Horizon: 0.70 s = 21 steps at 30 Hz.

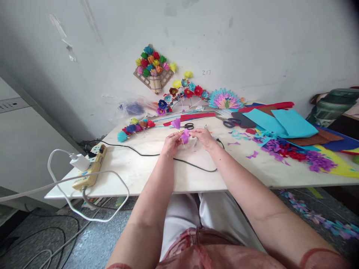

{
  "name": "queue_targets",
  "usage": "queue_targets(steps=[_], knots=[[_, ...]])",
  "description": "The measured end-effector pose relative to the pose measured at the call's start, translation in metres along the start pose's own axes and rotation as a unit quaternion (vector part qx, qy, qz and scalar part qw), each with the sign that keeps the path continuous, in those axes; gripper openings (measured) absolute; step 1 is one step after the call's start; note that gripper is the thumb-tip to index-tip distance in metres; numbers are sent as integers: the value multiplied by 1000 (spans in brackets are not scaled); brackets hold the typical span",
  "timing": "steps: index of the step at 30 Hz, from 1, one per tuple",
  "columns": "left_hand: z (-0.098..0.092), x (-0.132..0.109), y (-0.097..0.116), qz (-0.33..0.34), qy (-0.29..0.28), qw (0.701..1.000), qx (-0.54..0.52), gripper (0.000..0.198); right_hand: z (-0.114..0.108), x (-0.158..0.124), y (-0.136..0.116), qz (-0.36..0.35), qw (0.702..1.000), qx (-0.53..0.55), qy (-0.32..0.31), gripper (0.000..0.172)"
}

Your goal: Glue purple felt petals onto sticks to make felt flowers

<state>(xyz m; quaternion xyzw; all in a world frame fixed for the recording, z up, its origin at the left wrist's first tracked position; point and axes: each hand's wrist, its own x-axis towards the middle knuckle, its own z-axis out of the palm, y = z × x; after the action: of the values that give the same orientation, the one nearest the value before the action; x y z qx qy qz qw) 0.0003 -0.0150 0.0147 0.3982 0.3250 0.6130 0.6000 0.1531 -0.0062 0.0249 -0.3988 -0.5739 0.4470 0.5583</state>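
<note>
We see the left hand (172,144) with its grip closed on a purple flower (175,123), held just above the desk (148,175) in front of the body. The right hand (204,138) has a narrow grip, its fingertips pinching a purple petal (185,136) just below the flower (whether the two are joined, we cannot tell). Just beyond the hands we find scissors (189,126); a black cable (143,154) runs across the desk, passing nearer the body than both hands. Farther left we see a flower bunch (136,129) and a power strip (89,175); to the right, scraps (294,151) beside blue sheets (297,123).
</note>
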Motion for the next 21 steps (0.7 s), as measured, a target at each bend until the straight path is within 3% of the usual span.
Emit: queue_targets(steps=[9, 13, 21], knots=[[0, 2, -3, 2, -6, 1000, 10, 27, 2, -7, -8, 14, 998, 29, -59, 31], [0, 2, -3, 5, -8, 1000, 20, 29, 7, -6, -7, 17, 999, -6, -33, 36], [1, 1, -3, 6, -8, 1000, 8, 27, 9, -1, 3, -9, 1000, 4, 7, 27]])
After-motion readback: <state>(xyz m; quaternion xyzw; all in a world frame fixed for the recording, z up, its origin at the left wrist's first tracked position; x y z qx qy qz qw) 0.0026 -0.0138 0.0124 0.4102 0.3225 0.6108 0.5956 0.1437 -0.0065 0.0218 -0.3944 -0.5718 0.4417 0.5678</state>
